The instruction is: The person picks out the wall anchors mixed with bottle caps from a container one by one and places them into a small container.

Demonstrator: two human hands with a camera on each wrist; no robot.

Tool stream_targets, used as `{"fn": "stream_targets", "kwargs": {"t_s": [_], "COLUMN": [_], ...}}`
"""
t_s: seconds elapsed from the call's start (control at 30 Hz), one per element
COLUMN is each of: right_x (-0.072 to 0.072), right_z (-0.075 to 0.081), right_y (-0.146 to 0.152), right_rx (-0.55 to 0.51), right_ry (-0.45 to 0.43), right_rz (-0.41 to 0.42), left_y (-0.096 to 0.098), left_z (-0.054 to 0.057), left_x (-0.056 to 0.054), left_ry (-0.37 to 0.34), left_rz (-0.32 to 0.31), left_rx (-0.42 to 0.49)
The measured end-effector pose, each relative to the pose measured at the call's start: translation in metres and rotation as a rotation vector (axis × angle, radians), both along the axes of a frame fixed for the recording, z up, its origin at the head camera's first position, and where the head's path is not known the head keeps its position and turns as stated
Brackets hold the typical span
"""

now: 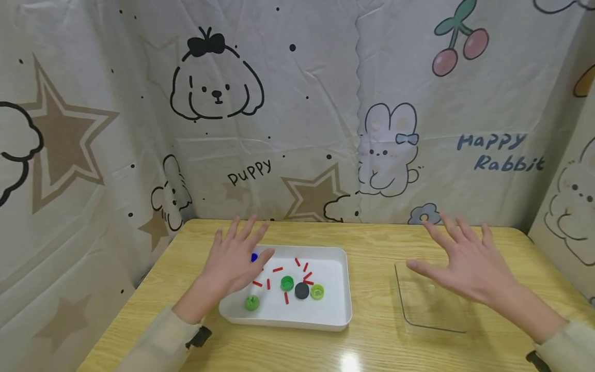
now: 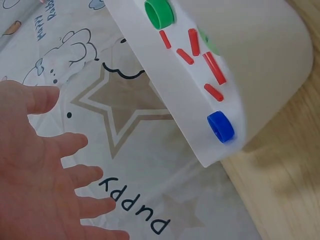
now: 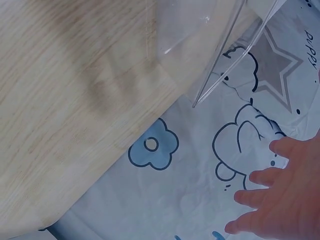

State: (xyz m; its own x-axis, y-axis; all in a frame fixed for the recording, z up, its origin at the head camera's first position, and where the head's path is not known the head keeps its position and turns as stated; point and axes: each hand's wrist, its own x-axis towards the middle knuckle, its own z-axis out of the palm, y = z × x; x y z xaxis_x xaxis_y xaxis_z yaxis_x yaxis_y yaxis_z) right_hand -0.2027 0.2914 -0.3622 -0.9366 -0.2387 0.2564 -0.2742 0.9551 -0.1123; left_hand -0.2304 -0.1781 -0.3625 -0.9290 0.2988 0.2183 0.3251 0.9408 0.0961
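My left hand (image 1: pixel 234 261) hovers over the left side of a white tray (image 1: pixel 325 312), fingers spread and holding nothing. In the tray lie several short red sticks (image 1: pixel 286 298), a green cap (image 1: pixel 286 283), a dark grey round piece (image 1: pixel 302 290), a yellow-green cap (image 1: pixel 317 292) and a green ball-like piece (image 1: pixel 252 303). A blue cap (image 2: pixel 220 127) shows at the tray's end in the left wrist view, partly hidden by the hand in the head view. My right hand (image 1: pixel 471 266), also spread and holding nothing, is raised above a clear plastic box (image 1: pixel 405 312), covering part of it.
Tray and box stand apart on a light wooden table (image 1: pixel 372 336). A printed curtain (image 1: pixel 307 103) hangs behind the table and along both sides. Dark bands (image 1: pixel 199 337) sit at the sleeve cuffs.
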Motion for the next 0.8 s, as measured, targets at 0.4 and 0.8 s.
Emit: {"fn": "stream_targets", "kwargs": {"t_s": [0.4, 0.8], "right_x": [0.012, 0.009], "right_z": [0.002, 0.008], "right_y": [-0.018, -0.041], "right_rx": [-0.013, -0.013], "right_ry": [0.005, 0.040], "right_rz": [0.066, 0.113], "left_y": [-0.009, -0.036], "left_z": [-0.005, -0.013], "left_x": [0.008, 0.014], "left_ry": [-0.006, -0.018], "left_rz": [0.000, -0.010], "left_rx": [-0.018, 0.022]}}
